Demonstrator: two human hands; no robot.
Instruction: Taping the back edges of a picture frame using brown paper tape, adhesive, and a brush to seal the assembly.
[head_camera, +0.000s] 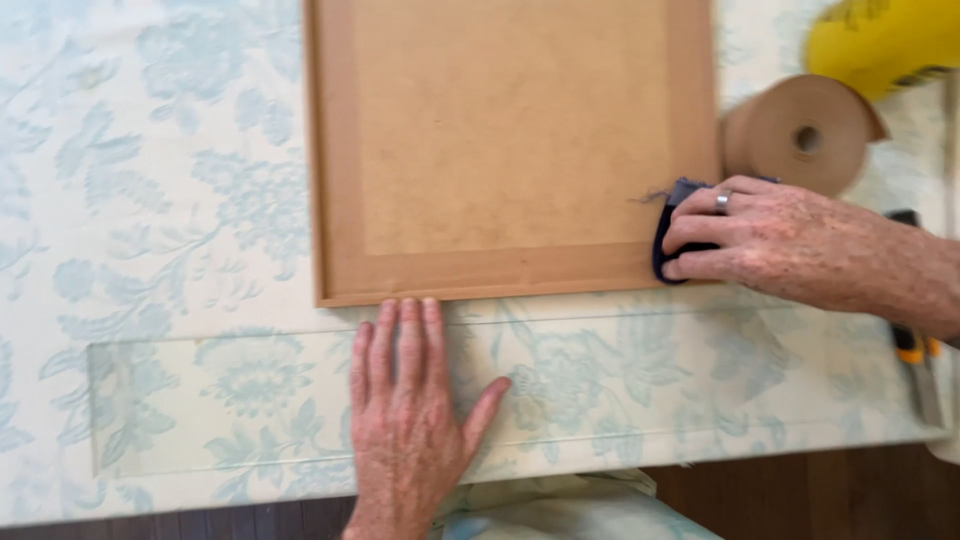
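While my left hand (405, 420) lies flat on the floral tablecloth (150, 200), palm down, its fingers are stretched out side by side and the thumb is splayed to the right. It holds nothing. The fingertips touch the near edge of the brown fibreboard panel (500, 140).

My right hand (770, 240) comes in from the right and presses a small dark blue cloth pad (668, 235) against the panel's near right corner. Fingers curled over the pad, close together, gripping it; a frayed thread sticks out at its upper left. Silver ring on one finger.

Panel lies flat on the table, a raised border running round a recessed centre. Its far edge is out of view.

Just beyond my right hand, a roll of brown paper tape (800, 135) rests on its side beside the panel's right edge, core hole facing me. Behind it, a yellow object (880, 40), blurred, kind not clear.

Under my right forearm, near the table's right edge, a utility knife (915, 350) with orange and grey parts, partly hidden.

Dark wood floor (800, 490) shows below the table's near edge. Cloth folds hang there, near my left wrist.
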